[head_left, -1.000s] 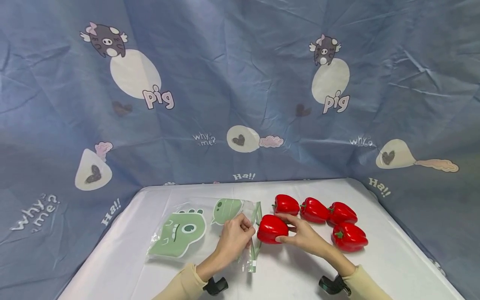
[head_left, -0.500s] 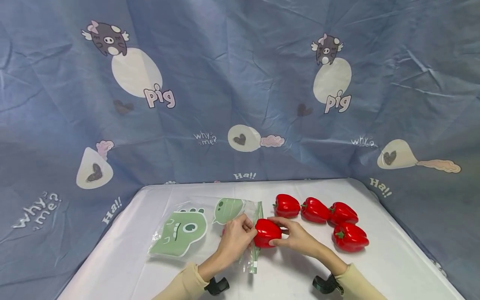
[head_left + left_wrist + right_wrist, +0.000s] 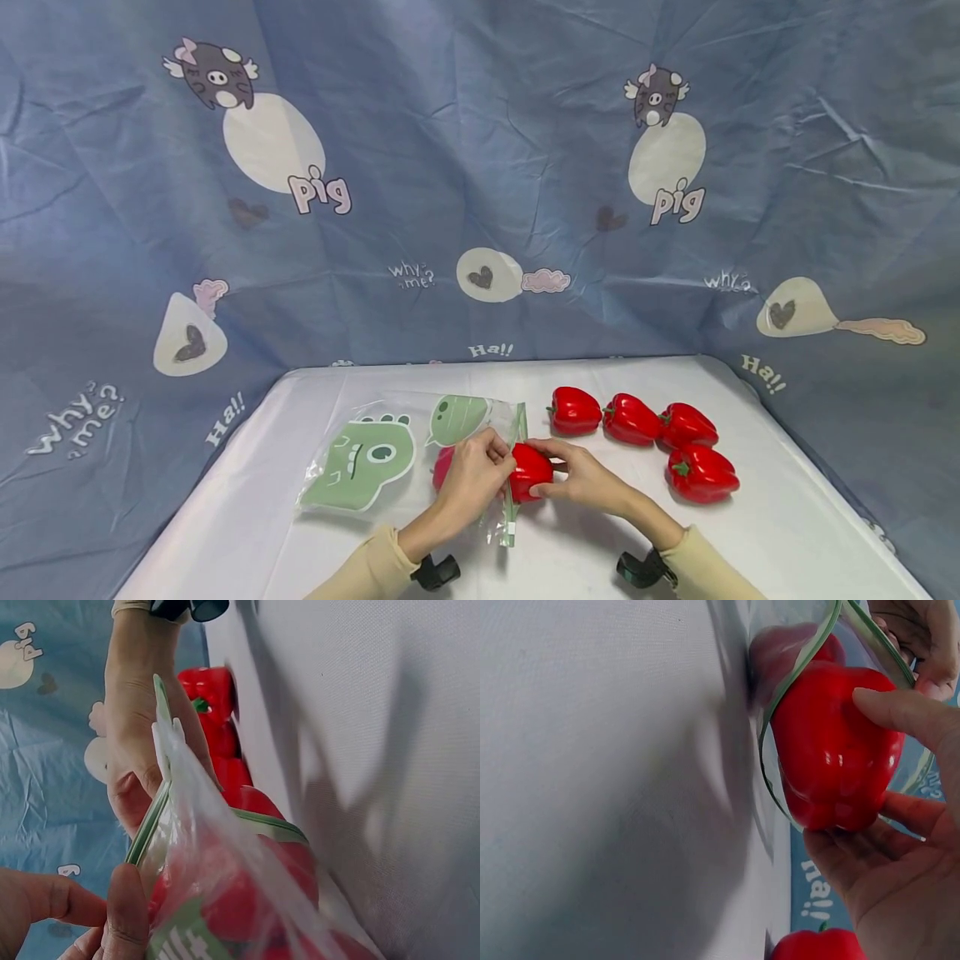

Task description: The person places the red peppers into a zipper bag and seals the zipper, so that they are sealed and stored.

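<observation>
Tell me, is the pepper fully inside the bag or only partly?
Partly: the pepper straddles the bag mouth, right hand pushing.

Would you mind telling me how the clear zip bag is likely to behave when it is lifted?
The zip bag looks thin and crinkled, so it would probably sag. The left hand pinches its mouth open, suggesting it won't stay open alone. With a red pepper partly inside, it may hang lopsided.

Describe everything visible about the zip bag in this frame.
The bag is clear, thin plastic printed with green dinosaur cartoons, with a green zip strip along its mouth. It lies flat on the white table, mouth toward the peppers. The left hand pinches the mouth open, and the right hand holds a red pepper partway through it.
</observation>
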